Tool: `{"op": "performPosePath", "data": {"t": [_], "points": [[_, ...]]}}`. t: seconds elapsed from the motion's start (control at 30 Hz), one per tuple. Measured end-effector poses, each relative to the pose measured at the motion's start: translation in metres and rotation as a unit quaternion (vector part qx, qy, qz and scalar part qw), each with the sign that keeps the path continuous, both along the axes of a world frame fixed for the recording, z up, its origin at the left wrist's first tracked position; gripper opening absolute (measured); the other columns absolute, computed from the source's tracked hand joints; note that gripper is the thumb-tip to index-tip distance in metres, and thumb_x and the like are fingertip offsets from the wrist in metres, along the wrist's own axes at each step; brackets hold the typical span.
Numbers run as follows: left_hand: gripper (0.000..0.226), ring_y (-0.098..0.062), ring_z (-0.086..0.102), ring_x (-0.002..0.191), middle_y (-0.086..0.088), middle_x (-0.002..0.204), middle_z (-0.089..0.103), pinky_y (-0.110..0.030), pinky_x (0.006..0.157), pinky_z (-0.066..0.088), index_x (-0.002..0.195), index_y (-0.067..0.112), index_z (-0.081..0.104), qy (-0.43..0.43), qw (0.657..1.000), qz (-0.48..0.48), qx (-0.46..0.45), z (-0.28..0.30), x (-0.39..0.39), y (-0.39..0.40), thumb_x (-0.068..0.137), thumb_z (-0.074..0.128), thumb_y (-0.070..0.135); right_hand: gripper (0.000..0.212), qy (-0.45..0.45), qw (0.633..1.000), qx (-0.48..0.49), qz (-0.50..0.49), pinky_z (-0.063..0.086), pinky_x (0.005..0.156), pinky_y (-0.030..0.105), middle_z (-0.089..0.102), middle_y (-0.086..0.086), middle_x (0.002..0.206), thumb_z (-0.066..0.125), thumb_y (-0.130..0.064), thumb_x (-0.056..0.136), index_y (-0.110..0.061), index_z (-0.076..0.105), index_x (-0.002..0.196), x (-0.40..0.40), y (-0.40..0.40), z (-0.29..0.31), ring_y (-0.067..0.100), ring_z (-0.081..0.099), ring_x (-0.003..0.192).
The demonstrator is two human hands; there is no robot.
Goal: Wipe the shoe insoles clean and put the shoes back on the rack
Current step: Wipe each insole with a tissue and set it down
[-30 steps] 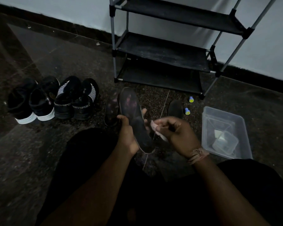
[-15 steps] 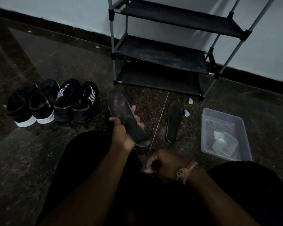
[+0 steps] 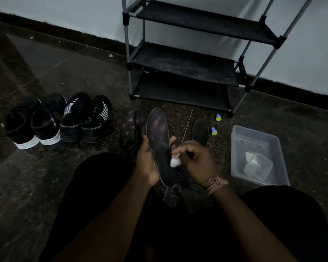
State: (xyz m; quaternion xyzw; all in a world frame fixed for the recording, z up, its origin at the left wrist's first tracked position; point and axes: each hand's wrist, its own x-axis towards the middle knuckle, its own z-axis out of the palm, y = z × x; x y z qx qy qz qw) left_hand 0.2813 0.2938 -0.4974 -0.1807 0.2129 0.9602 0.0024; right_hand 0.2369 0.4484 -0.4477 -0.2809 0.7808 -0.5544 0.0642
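Holding the insole (image 3: 160,146) near its heel end, the left hand (image 3: 147,163) has its thumb curled over one edge and its fingers behind, so the toe end rises free above the grip. At the opposite edge, the right hand (image 3: 196,160) pinches a small white wad (image 3: 173,162) against the insole's face, just across from the left thumb. The insole looks thin, light and bendy, so I judge it needs backing from behind wherever the wad presses; gripping the narrow waist should stop it flexing away.

Beyond the held toe end, two more insoles (image 3: 128,129) lie on the floor, and another (image 3: 200,130) lies past the right knuckles. Left of the grip stand four shoes (image 3: 59,120); two heels read "SPORT". The rack (image 3: 186,70) stands farther off, its shelves bare.
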Motion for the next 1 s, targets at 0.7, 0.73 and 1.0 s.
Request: {"op": "performPosePath", "data": {"t": [0.7,0.73,1.0], "points": [[0.071,-0.031,0.064,0.105,-0.020,0.122,0.065,-0.044,0.096,0.047,0.136,0.004,0.061,-0.010,0.998,-0.046,-0.048,0.000,0.001,0.012,0.102,0.038,0.062,0.026,-0.064,0.997,0.032,0.022,0.055,0.074,0.018,0.072,0.003,0.094,0.069,0.001,0.089,-0.006,0.066,0.114,-0.010,0.010,0.019,0.009,0.069,0.079],[0.064,-0.030,0.064,0.108,-0.018,0.124,0.064,-0.044,0.099,0.046,0.137,0.005,0.060,-0.005,0.998,-0.053,-0.043,0.001,0.002,0.015,0.103,0.039,0.055,0.028,-0.015,0.999,0.051,-0.011,0.054,0.078,0.017,0.071,0.000,0.096,0.069,-0.003,0.089,-0.010,0.066,0.116,-0.009,0.005,0.015,0.008,0.068,0.082],[0.081,-0.037,0.055,0.132,-0.025,0.142,0.057,-0.048,0.118,0.034,0.137,0.001,0.060,-0.014,0.998,-0.043,-0.043,0.000,0.005,0.008,0.098,0.035,0.068,0.009,0.147,0.970,0.187,0.055,0.050,0.085,0.033,0.070,-0.002,0.090,0.067,-0.015,0.086,-0.020,0.074,0.089,0.027,-0.025,-0.008,0.011,0.061,0.086]]}}
